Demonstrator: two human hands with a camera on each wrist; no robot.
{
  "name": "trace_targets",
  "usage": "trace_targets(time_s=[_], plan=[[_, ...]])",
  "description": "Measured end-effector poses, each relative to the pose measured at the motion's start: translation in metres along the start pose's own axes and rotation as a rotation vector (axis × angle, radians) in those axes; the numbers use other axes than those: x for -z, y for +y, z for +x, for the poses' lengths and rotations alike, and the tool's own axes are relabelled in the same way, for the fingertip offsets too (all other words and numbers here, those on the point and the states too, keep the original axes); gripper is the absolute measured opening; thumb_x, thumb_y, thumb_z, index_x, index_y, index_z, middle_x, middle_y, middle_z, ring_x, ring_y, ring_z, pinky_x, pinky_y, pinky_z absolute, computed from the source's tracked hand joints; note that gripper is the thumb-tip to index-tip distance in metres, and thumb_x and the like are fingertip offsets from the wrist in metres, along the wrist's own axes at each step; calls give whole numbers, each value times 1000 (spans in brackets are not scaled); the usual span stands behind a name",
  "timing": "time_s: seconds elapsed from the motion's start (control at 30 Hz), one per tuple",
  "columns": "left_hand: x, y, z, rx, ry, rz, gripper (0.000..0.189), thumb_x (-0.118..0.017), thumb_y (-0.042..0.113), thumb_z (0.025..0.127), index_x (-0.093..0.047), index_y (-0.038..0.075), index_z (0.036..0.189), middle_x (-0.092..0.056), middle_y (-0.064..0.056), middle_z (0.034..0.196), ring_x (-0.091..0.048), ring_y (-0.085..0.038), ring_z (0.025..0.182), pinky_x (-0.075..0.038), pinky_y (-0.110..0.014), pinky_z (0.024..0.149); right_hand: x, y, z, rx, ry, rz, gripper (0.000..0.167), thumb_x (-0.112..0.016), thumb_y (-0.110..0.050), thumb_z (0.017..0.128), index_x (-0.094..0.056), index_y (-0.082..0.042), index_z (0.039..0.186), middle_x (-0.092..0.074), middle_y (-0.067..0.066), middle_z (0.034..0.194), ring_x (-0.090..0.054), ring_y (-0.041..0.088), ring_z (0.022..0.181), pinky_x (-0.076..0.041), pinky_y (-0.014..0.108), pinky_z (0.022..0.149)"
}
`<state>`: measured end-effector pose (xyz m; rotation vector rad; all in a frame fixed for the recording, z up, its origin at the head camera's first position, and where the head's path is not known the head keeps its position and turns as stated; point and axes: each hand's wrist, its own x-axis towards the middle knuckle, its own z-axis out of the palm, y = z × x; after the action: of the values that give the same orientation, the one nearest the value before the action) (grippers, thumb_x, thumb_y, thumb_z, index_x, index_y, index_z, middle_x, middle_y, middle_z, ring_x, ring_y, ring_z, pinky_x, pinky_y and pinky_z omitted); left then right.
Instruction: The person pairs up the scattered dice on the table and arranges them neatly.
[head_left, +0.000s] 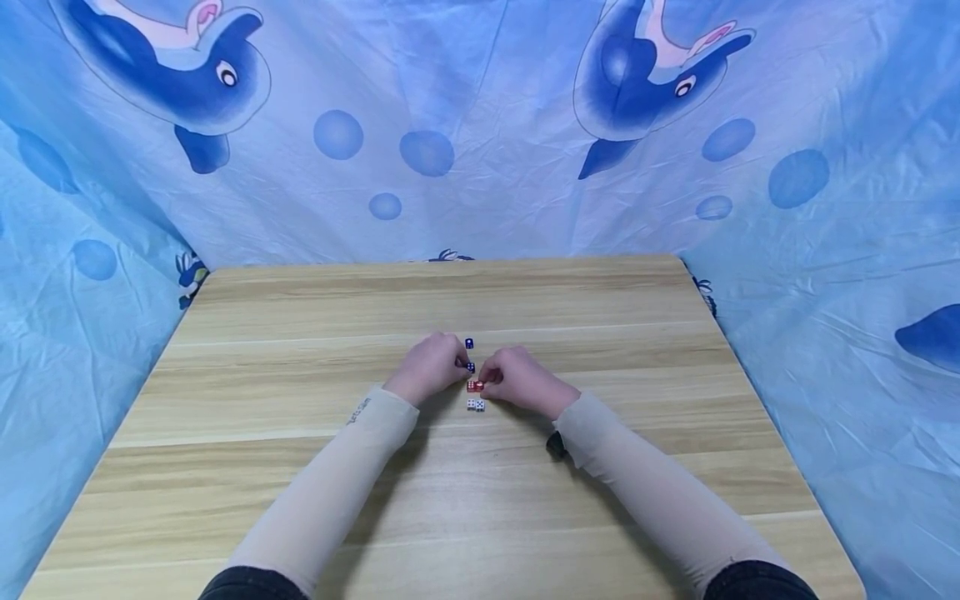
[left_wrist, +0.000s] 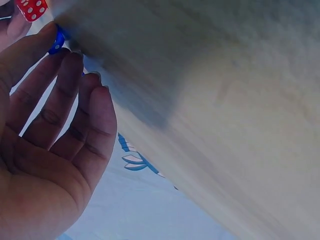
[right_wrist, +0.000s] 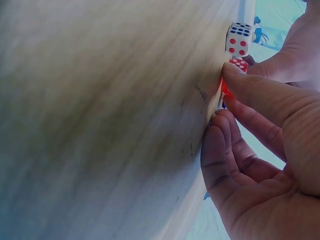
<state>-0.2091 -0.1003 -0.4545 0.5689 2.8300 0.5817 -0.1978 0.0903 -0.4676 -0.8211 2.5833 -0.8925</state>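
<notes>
My left hand (head_left: 429,367) pinches a dark blue die (head_left: 470,367) between thumb and fingertips, near the middle of the table. The same blue die (left_wrist: 57,44) shows between the fingertips in the left wrist view. My right hand (head_left: 528,383) pinches a translucent red die (right_wrist: 226,88) with thumb and forefinger, the other fingers curled close to the tabletop. This die stands at the right of a second red die (head_left: 471,386). In front of the red pair, two white dice (head_left: 476,405) sit side by side. Another blue die (head_left: 469,343) lies behind the pinched one.
The dice stand on a wood-grain table (head_left: 480,500). A blue curtain (head_left: 480,192) with cartoon dolphins hangs behind the table and along both sides. A black wrist device (head_left: 556,446) is at the right sleeve's cuff.
</notes>
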Motion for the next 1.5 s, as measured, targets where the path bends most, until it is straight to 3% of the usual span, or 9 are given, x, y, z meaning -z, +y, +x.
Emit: trace_targets(time_s=[0.43, 0.77, 1.1, 1.5], plan=[[1, 2, -4, 20, -4, -30, 6, -83, 13, 84, -80, 12, 89, -73, 2, 87, -65, -14, 78, -54, -34, 77, 2, 1, -2, -19, -4, 29, 16, -85, -11, 83, -77, -11, 97, -69, -7, 86, -62, 8, 79, -52, 26, 76], [1, 2, -4, 28, -2, -28, 5, -83, 15, 84, -80, 14, 89, -72, 3, 86, -63, -13, 78, -53, -34, 77, 14, 15, 0, -54, 17, 180, 20, -84, -9, 83, -75, -7, 101, -69, -3, 87, -64, 14, 81, -54, 29, 76], [0, 1, -3, 19, -4, -32, 6, -83, 15, 84, -80, 14, 89, -71, 4, 84, -64, -12, 77, -54, -34, 79, 27, 23, 26, -101, 116, 203, 43, -83, -17, 87, -68, -4, 125, -67, 2, 84, -63, 19, 69, -54, 33, 60], [0, -1, -4, 4, 11, -39, 6, -84, 13, 84, -80, 14, 88, -72, 5, 84, -65, -14, 80, -53, -34, 81, 26, 16, 55, -148, 77, 173, 40, -83, -18, 87, -70, -6, 123, -67, 3, 80, -62, 19, 66, -52, 32, 59]])
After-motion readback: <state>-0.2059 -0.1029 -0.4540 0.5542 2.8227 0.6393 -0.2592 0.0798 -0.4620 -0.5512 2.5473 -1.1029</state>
